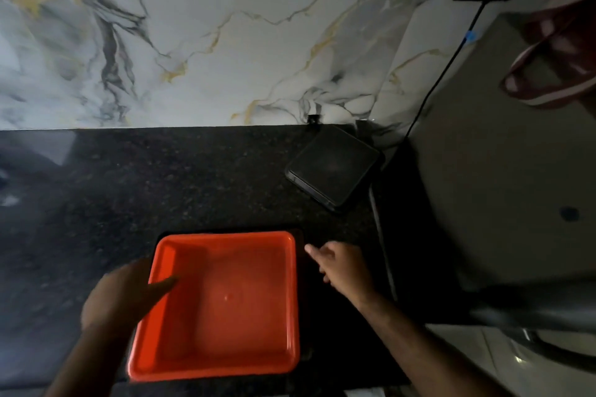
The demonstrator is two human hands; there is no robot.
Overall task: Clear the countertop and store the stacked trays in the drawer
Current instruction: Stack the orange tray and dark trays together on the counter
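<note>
An orange square tray (225, 303) rests near the front edge of the dark speckled countertop (161, 180). A dark edge shows beneath its far and right sides; I cannot tell whether that is another tray or a shadow. My left hand (125, 293) grips the tray's left rim, thumb inside the tray and fingers outside. My right hand (342, 266) hovers just right of the tray's far right corner, fingers apart and pointing toward it, holding nothing. No drawer is in view.
A black flat square device (333, 164) lies at the back right of the counter with a black cable (451, 55) running up the marble wall. A grey appliance side (503, 171) stands at the right. A red-and-white cloth (561, 51) hangs at the upper right.
</note>
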